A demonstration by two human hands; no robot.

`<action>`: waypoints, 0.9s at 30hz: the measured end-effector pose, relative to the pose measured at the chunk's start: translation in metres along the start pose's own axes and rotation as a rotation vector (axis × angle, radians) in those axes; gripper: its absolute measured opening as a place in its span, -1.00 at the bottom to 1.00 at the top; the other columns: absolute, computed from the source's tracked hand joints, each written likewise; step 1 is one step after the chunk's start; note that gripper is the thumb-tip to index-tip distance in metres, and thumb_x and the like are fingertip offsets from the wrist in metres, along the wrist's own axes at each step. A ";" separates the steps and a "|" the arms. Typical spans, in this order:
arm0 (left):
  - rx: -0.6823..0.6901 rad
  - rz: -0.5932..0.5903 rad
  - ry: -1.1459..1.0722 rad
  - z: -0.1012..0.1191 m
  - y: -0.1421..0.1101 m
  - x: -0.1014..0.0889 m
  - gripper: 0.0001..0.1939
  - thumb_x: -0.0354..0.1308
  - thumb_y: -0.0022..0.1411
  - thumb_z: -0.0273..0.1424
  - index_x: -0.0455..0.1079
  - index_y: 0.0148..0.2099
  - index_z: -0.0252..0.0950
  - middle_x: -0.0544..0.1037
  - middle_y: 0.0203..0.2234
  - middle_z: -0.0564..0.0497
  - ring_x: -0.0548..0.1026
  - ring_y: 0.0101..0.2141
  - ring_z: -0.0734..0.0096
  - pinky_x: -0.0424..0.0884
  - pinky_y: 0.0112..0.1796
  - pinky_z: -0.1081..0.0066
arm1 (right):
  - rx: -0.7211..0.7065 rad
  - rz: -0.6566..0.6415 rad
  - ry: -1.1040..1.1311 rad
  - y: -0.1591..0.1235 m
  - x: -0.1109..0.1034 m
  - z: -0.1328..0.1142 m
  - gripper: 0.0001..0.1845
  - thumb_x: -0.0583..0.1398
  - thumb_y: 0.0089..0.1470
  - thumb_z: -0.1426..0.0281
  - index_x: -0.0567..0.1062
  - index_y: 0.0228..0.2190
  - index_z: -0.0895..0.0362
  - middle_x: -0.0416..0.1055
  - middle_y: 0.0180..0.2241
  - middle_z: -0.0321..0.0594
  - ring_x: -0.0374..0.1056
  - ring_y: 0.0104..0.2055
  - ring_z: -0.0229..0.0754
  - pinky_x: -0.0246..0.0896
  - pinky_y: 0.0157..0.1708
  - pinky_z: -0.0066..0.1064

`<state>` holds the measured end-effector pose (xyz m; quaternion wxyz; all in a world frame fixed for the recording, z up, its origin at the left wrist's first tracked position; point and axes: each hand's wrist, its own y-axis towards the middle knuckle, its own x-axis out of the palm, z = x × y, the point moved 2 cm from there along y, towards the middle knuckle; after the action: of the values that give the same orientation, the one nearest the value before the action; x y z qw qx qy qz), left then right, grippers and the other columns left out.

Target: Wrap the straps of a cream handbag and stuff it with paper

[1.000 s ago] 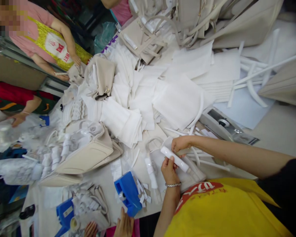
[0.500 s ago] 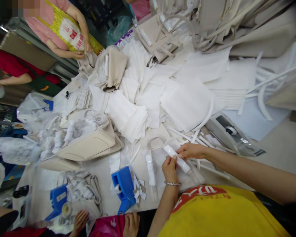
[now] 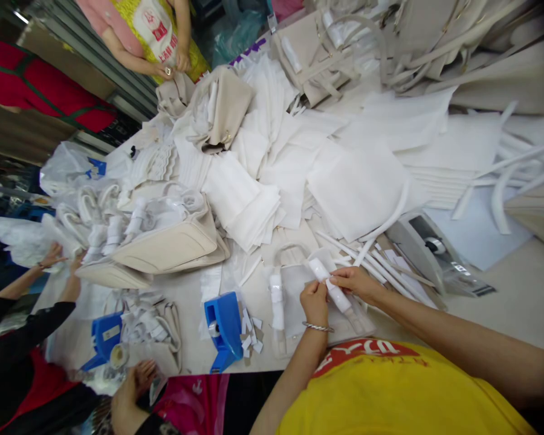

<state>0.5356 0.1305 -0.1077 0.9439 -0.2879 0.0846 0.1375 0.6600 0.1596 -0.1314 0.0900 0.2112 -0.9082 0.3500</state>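
Note:
A pale handbag (image 3: 294, 302) lies flat before me at the table's front edge, its face under whitish, see-through wrapping. Two of its straps are wrapped in white: the left wrapped strap (image 3: 277, 302) lies untouched, and the right wrapped strap (image 3: 318, 269) slants between my hands. My left hand (image 3: 315, 302), with a bracelet at the wrist, pinches this right strap from its lower left side. From the other side, the fingers of my right hand (image 3: 353, 282) close on it near the middle. A small white piece seems to wrap round the strap there, partly hidden by my fingers.
A blue tape dispenser (image 3: 224, 332) stands left of the handbag, beside small white slips (image 3: 252, 332). White sheets (image 3: 353, 187) cover the table's middle. Stacked cream bags (image 3: 167, 241) lie left. A grey, plastic-covered dispenser (image 3: 417, 241) sits right. Co-workers' hands (image 3: 49, 257) reach in from the left.
My view has shifted slightly. Both my hands stay on the right strap, my fingers now a little lower along it. At left, a co-worker's arms have come in by the stacked bags.

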 end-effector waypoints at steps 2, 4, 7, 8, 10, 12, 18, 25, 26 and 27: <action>0.006 0.008 0.016 0.000 0.000 0.000 -0.70 0.06 -0.06 -0.28 0.22 -0.70 -0.33 0.16 -0.79 0.14 0.13 -0.67 0.59 0.06 -0.60 0.52 | -0.020 -0.018 -0.018 -0.002 0.000 -0.001 -0.55 0.15 -0.22 0.09 0.44 -0.44 0.26 0.27 -0.66 -0.31 -0.02 -0.65 -0.39 -0.23 -0.64 -0.49; 0.004 0.010 0.034 -0.001 0.001 0.001 -0.70 0.06 -0.05 -0.27 0.24 -0.69 -0.33 0.18 -0.78 0.13 0.15 -0.67 0.58 0.07 -0.59 0.52 | -0.025 -0.055 -0.030 -0.005 0.002 -0.006 -0.53 0.12 -0.19 0.07 0.44 -0.45 0.27 0.29 -0.64 -0.29 0.01 -0.63 -0.38 -0.16 -0.63 -0.49; 0.005 0.008 0.056 -0.002 0.002 0.000 -0.70 0.05 -0.04 -0.28 0.27 -0.69 -0.33 0.22 -0.77 0.11 0.17 -0.66 0.56 0.09 -0.58 0.51 | -0.039 -0.122 -0.084 -0.009 0.008 -0.015 -0.47 0.08 -0.17 0.02 0.42 -0.43 0.26 0.35 -0.54 -0.22 0.16 -0.52 -0.28 0.03 -0.52 -0.44; 0.007 0.009 0.061 -0.002 0.002 0.000 -0.70 0.05 -0.04 -0.28 0.27 -0.70 -0.33 0.22 -0.77 0.10 0.18 -0.65 0.55 0.09 -0.57 0.51 | -0.055 -0.128 -0.118 -0.010 0.009 -0.018 -0.47 0.07 -0.17 0.00 0.42 -0.44 0.26 0.36 -0.51 -0.20 0.19 -0.48 -0.25 0.06 -0.47 -0.42; 0.005 0.009 0.072 -0.002 0.003 -0.001 -0.70 0.05 -0.04 -0.29 0.26 -0.72 -0.32 0.23 -0.77 0.09 0.20 -0.65 0.53 0.11 -0.57 0.50 | -0.076 -0.134 -0.165 -0.011 0.011 -0.022 -0.46 0.06 -0.17 -0.01 0.42 -0.47 0.25 0.37 -0.49 -0.19 0.21 -0.43 -0.22 0.09 -0.41 -0.39; 0.009 0.005 0.088 -0.002 0.004 -0.002 -0.69 0.06 -0.04 -0.31 0.25 -0.73 -0.32 0.23 -0.77 0.08 0.21 -0.65 0.52 0.11 -0.57 0.50 | -0.058 -0.183 -0.134 -0.011 0.011 -0.022 -0.46 0.07 -0.17 -0.01 0.42 -0.45 0.26 0.37 -0.49 -0.19 0.21 -0.43 -0.22 0.09 -0.41 -0.39; 0.000 -0.039 -0.006 -0.003 0.008 -0.005 -0.72 0.11 -0.07 -0.38 0.26 -0.75 -0.29 0.24 -0.79 0.05 0.22 -0.67 0.48 0.13 -0.59 0.49 | 0.023 -0.306 -0.058 -0.004 0.008 -0.017 -0.48 0.11 -0.19 0.02 0.41 -0.44 0.28 0.36 -0.52 -0.18 0.17 -0.51 -0.30 -0.04 -0.53 -0.48; 0.047 -0.045 -0.196 0.001 0.007 -0.013 -0.76 0.14 -0.12 -0.48 0.24 -0.74 -0.25 0.28 -0.80 0.03 0.30 -0.61 0.38 0.18 -0.55 0.49 | 0.062 -0.181 -0.168 0.002 0.015 -0.014 -0.53 0.13 -0.26 0.02 0.34 -0.57 0.23 0.20 -0.67 -0.35 -0.06 -0.64 -0.41 -0.24 -0.64 -0.51; 0.072 -0.018 -0.200 0.002 0.007 -0.014 -0.76 0.14 -0.13 -0.50 0.23 -0.75 -0.25 0.29 -0.80 0.03 0.29 -0.61 0.39 0.19 -0.54 0.49 | 0.063 -0.158 -0.181 0.002 0.016 -0.014 -0.55 0.14 -0.26 0.04 0.32 -0.58 0.22 0.15 -0.70 -0.39 -0.09 -0.65 -0.42 -0.24 -0.64 -0.52; 0.089 0.025 -0.217 0.002 0.007 -0.015 -0.75 0.15 -0.16 -0.53 0.22 -0.76 -0.25 0.29 -0.81 0.03 0.29 -0.62 0.40 0.20 -0.53 0.49 | 0.067 -0.137 -0.198 0.002 0.017 -0.014 -0.57 0.15 -0.26 0.06 0.30 -0.59 0.21 0.11 -0.72 -0.41 -0.10 -0.65 -0.42 -0.24 -0.64 -0.52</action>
<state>0.5194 0.1344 -0.1060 0.9577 -0.2279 -0.0086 0.1757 0.6446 0.1646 -0.1170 0.0168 0.3091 -0.8839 0.3505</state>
